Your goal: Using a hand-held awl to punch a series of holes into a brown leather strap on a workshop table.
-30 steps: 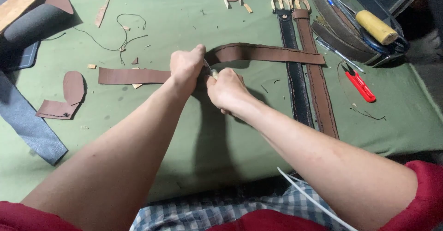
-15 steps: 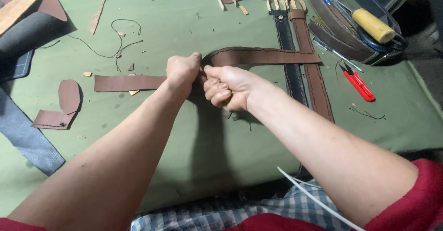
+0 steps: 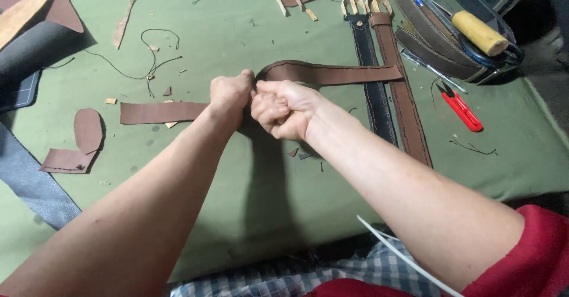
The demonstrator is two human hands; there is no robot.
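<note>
Nearest the front edge of the green bench (image 3: pixel 284 214), both hands had drawn together since a second before: the left hand (image 3: pixel 230 95) and right hand (image 3: pixel 283 110), earlier slightly apart, were now fists touching, each clamped on the brown leather strap (image 3: pixel 332 73) (its fold pinched tighter, by the look of it). One strap end lay flat leftward, the other crossed two finished belts (image 3: pixel 385 77). Further right lay one red thread snip (image 3: pixel 461 107); at the far right corner, one yellow-handled tool (image 3: pixel 479 32).
</note>
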